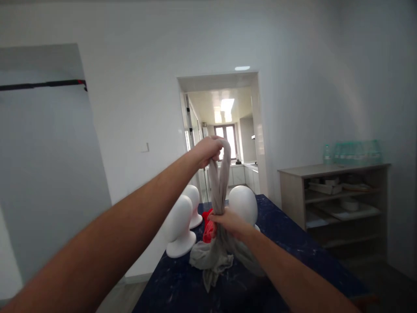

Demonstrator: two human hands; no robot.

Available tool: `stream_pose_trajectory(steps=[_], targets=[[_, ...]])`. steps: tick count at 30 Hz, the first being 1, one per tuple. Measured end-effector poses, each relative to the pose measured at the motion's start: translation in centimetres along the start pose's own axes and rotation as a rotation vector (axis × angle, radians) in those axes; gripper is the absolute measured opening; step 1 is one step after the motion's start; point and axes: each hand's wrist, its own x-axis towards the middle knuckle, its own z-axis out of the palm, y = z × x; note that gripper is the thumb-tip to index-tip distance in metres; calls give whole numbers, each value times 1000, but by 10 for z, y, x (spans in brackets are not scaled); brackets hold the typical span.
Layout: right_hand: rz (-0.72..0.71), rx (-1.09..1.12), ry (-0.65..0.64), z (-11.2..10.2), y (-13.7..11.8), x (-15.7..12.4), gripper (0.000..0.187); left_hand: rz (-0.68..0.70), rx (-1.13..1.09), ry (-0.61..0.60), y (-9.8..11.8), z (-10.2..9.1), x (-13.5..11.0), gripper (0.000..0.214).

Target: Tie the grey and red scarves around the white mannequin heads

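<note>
The grey cloth [217, 204] is stretched upright above the dark table [293, 243]: its top is clenched by the left hand [211, 151], its middle by the right hand [228, 221] at 6 o'clock. 3 white mannequin heads [178, 226] are stood behind.

words: none are showing | labels: none are showing on the shelf [339, 191] or bottles [352, 152] | numbers: none | signs: none are hanging on the wall [137, 87]
</note>
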Motion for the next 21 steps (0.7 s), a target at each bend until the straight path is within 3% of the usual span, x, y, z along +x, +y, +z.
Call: stream_pose_trajectory(steps=[2, 6, 9, 12, 16, 21], targets=[[44, -1, -62, -33, -10, -9, 31, 42, -7, 109, 8, -32, 4, 25], [40, -55, -3, -106, -55, -32, 31, 65, -10, 224, 3, -97, 9, 16], [26, -205, 22, -142, -98, -46, 31, 67, 0, 201, -7, -120, 9, 16], [2, -399, -6, -163, -138, -57, 32, 89, -18, 142, -9, -122, 7, 24], [-27, -542, -10, -184, -178, -69, 38, 141, -53, 117, -1, -110, 8, 27], [-6, -592, -40, -201, -191, -85, 49, 149, 102, 155, 8, -92, 13, 31]])
